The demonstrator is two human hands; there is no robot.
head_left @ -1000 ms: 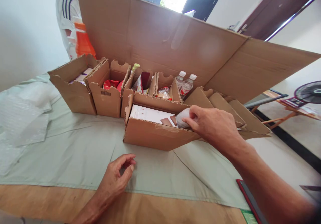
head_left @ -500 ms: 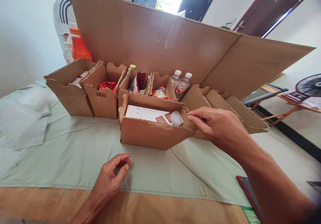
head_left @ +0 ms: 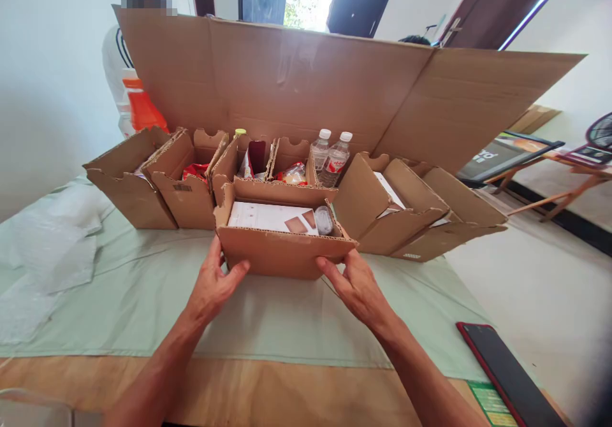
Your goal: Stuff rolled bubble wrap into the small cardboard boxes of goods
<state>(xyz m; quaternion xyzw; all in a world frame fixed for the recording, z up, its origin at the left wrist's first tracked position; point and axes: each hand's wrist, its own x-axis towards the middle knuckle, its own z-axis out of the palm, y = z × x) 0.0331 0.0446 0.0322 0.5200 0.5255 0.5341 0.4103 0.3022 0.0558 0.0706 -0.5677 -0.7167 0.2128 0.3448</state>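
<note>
A small open cardboard box (head_left: 282,255) sits in front of me on a pale green cloth (head_left: 143,287). Inside it lie a flat white carton (head_left: 268,217) and a clear wrapped item (head_left: 324,220). My left hand (head_left: 213,283) grips the box's front left corner, thumb on the front face. My right hand (head_left: 356,283) holds the front right corner the same way. Both hands are closed on the box.
A row of similar open boxes stands behind, holding red packets (head_left: 194,171), two water bottles (head_left: 329,156) and other goods. A tall cardboard sheet (head_left: 287,89) stands behind them. A person in a striped white shirt (head_left: 115,57) is at the back left. A dark phone (head_left: 507,373) lies at the right.
My right hand has left the wrapped item inside the box and come down to the front right corner. My left hand has risen from the cloth to the left corner.
</note>
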